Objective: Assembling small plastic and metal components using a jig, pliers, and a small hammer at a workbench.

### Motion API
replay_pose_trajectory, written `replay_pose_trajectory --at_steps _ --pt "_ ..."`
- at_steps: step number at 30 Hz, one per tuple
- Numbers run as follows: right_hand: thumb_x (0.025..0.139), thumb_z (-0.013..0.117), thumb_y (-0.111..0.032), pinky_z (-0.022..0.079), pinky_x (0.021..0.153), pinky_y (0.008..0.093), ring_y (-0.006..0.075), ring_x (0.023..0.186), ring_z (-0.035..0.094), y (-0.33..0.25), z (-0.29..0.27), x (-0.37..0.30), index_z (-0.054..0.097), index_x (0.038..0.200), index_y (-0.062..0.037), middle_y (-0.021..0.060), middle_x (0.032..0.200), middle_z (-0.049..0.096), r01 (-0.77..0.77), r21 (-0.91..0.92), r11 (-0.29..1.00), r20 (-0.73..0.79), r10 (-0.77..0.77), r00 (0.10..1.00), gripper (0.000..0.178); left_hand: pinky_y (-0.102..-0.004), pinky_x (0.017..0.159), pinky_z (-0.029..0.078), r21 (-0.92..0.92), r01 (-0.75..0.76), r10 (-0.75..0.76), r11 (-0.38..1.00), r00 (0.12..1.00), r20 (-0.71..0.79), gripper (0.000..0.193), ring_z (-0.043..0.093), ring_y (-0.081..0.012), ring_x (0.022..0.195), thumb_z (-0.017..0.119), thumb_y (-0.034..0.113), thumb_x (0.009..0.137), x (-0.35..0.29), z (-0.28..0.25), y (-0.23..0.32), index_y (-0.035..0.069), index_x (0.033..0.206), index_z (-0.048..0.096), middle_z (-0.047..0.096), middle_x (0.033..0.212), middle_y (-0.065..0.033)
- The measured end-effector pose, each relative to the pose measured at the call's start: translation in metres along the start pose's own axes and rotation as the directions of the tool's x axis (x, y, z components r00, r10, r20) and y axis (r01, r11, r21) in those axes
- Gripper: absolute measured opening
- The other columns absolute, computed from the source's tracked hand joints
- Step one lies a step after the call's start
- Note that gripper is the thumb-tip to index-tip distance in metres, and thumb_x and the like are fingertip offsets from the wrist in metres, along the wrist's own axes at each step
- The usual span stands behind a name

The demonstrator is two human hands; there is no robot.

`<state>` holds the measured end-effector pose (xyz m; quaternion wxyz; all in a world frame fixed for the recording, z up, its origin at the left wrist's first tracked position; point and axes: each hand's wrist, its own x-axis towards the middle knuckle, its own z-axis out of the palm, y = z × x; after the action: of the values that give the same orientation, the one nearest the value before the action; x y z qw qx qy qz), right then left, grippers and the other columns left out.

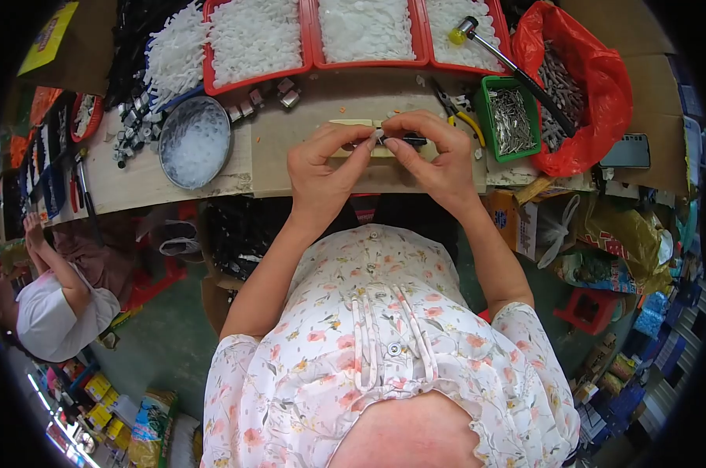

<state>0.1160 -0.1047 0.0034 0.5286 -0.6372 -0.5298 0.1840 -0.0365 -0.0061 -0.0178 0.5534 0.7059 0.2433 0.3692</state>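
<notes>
Above the front of the workbench, my left hand (322, 165) and my right hand (444, 162) meet fingertip to fingertip. Both are closed in a pinch around a small white part (378, 133), most of which the fingers cover. Just past the fingertips lies a pale yellow block (358, 122) with a dark piece (415, 140) on it, partly behind my right hand. Right of my right hand rest yellow-handled pliers (468, 126) and a green basket (522, 148) of thin metal pins.
Red trays (314, 47) of white plastic parts line the back. A hammer (486, 48) lies across the right tray and green basket. A round metal bowl (227, 148) stands left; a red bag (614, 101) of grey plugs and a phone (627, 153) are right. Another person (68, 304) sits far left.
</notes>
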Motion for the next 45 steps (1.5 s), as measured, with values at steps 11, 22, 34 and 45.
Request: replay_pose_trajectory --at_steps 11,22,34,45 --pt "0.083 0.071 0.003 0.051 0.074 0.0291 0.0193 0.082 0.066 0.009 -0.001 -0.010 0.068 0.092 0.0032 0.0104 0.089 0.069 -0.026 0.036 0.999 0.002 0.026 1.000 0.009 -0.0277 0.079 0.049 0.078 -0.037 0.029 0.996 0.994 0.102 0.027 0.064 -0.0152 0.094 0.080 0.005 0.080 0.002 0.002 0.000 0.002 0.107 0.074 0.071 0.104 -0.0080" --pt "0.077 0.073 -0.002 0.044 0.075 0.0381 0.0260 0.092 0.063 0.028 0.017 -0.008 0.066 0.089 -0.0049 0.0060 0.099 0.065 0.174 -0.446 0.878 0.025 -0.183 0.983 0.014 -0.0378 0.084 0.050 0.481 -0.242 0.241 0.843 0.968 0.066 0.032 0.060 -0.0278 0.101 0.082 0.007 0.072 -0.003 -0.012 -0.017 0.003 0.102 0.073 0.069 0.100 -0.0095" --pt "0.079 0.071 -0.004 0.042 0.081 0.0375 0.0250 0.096 0.061 0.025 0.013 -0.003 0.066 0.092 -0.0058 0.0039 0.100 0.064 0.192 -0.505 0.842 0.128 -0.147 0.981 0.014 -0.0425 0.087 0.046 0.650 -0.554 0.448 0.521 0.825 0.344 0.025 0.059 -0.0290 0.109 0.072 0.013 0.078 -0.013 -0.004 -0.031 0.006 0.102 0.071 0.065 0.108 -0.0083" --pt "0.079 0.070 -0.005 0.041 0.085 0.0388 0.0249 0.097 0.060 0.023 0.003 0.005 0.067 0.090 -0.0061 0.0041 0.098 0.063 0.205 -0.492 0.846 0.227 -0.102 0.968 0.011 -0.0402 0.087 0.041 0.712 -0.592 0.457 0.377 0.788 0.413 0.023 0.058 -0.0262 0.107 0.076 0.013 0.077 -0.010 0.001 -0.027 0.008 0.099 0.072 0.065 0.105 -0.0052"
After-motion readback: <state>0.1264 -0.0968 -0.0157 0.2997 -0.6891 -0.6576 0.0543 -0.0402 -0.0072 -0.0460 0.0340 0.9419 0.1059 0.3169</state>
